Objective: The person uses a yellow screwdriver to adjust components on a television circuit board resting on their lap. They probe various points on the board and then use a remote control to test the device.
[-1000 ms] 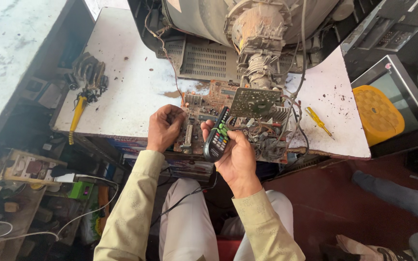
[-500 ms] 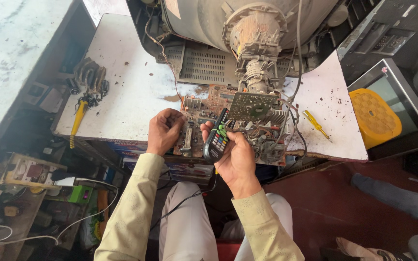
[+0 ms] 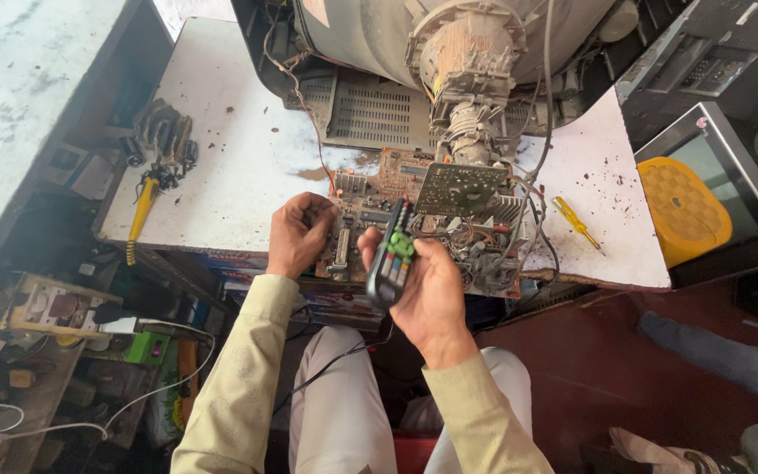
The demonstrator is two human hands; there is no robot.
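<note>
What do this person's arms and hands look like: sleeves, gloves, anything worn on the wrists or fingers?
Both arms wear long, loose sleeves of pale beige cloth with a faint fine pattern, reaching to the wrists. The left sleeve and right sleeve match, so it looks like one shirt. The left hand and right hand are bare, with no gloves. No watch, band or ring shows.
</note>
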